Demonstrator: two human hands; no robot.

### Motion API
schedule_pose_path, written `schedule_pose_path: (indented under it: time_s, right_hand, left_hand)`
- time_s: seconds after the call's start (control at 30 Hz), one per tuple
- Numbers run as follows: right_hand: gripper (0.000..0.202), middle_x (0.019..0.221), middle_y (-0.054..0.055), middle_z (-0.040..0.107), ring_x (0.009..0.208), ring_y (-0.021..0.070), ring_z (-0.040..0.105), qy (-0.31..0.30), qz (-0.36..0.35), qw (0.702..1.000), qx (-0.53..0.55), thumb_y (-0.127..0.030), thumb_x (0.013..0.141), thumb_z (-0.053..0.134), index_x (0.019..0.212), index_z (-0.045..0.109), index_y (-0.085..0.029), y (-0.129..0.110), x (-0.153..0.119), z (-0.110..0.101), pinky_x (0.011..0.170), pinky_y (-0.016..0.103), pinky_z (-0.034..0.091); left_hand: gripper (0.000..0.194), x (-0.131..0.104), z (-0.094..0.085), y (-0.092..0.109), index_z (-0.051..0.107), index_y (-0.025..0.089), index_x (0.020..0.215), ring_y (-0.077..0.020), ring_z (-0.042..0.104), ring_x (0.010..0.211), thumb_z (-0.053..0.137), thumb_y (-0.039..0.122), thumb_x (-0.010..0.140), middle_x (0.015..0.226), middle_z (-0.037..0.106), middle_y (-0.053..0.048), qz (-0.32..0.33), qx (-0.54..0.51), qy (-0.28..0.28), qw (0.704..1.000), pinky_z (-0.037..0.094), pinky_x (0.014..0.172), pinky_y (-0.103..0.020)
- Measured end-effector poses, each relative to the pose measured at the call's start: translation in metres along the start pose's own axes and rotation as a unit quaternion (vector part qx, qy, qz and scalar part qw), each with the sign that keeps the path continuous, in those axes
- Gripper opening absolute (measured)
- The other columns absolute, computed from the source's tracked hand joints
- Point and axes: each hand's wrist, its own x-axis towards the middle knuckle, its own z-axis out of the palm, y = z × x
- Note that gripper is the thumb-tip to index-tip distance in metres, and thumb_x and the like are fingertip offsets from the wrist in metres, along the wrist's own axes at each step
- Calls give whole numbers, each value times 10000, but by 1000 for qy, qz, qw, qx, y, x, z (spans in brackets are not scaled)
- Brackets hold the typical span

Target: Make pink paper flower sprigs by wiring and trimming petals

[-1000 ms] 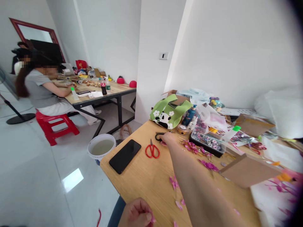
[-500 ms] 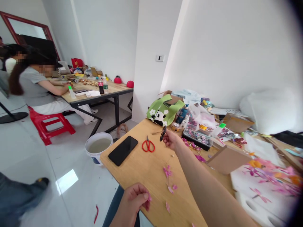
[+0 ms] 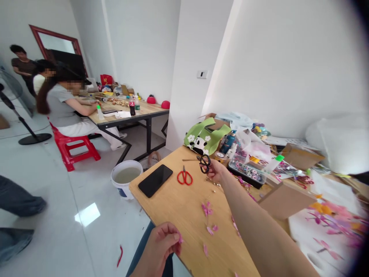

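My right hand is closed on a pair of black-handled scissors above the far part of the wooden table. Their thin tip points left, toward the green panda bag. Red-handled scissors lie on the wood nearby, beside a black phone. At the table's near edge, my left hand pinches a small pink petal between thumb and fingers. Loose pink petals are scattered to its right.
A tray of beads, a cardboard piece and pink flowers crowd the right side. On the floor stand a white bucket and a red stool. A person sits at another table.
My view has swung slightly left. The black scissors in my right hand have turned, so both handle loops show. A passer-by's legs have moved left; my left hand still pinches the petal.
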Motion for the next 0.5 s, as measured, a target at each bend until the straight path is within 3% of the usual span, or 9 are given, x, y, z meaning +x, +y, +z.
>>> schedule_pose_path:
  time_s: [0.27, 0.33, 0.4, 0.47, 0.5]
  right_hand:
    - [313, 1148, 71, 605, 931, 192, 627, 1, -39, 999, 1, -340, 920, 563, 1179, 560, -163, -3, -20, 6, 777, 391, 539]
    - [272, 979, 44, 640, 763, 144, 629, -4, -73, 997, 0, -360, 922, 553, 1087, 594, -148, 0, -40, 10, 657, 310, 539]
    - [216, 705, -4, 601, 540, 92, 539, -9, -116, 993, 0, -354, 878, 599, 908, 633, -143, 10, -71, 13, 491, 214, 460]
    - [175, 626, -35, 569, 506, 75, 500, -11, -167, 986, 1, -247, 721, 759, 805, 626, -171, 29, -109, 12, 457, 178, 411]
    - [262, 693, -21, 611, 576, 94, 546, -8, -189, 982, 1, -199, 635, 812, 817, 624, -190, 43, -131, 9, 498, 180, 437]
  left_hand:
    - [239, 2, 7, 19, 617, 117, 624, -106, 517, 525, 776, 296, 613, 612, 604, -24, -1, 15, -18, 1000, 380, 542, -239]
    - [228, -1, 12, 26, 623, 116, 646, -108, 528, 563, 765, 294, 646, 647, 616, -31, 3, 22, -26, 999, 383, 572, -238]
    - [215, -3, 16, 31, 631, 116, 672, -112, 541, 599, 755, 292, 674, 682, 625, -36, 8, 25, -39, 999, 390, 602, -240]
    - [224, -4, 20, 31, 638, 114, 685, -116, 546, 599, 767, 297, 667, 686, 627, -37, 7, 20, -56, 998, 398, 608, -248]
    - [230, -4, 22, 29, 639, 115, 686, -120, 548, 598, 771, 302, 665, 683, 626, -37, 5, 14, -64, 998, 404, 608, -253]
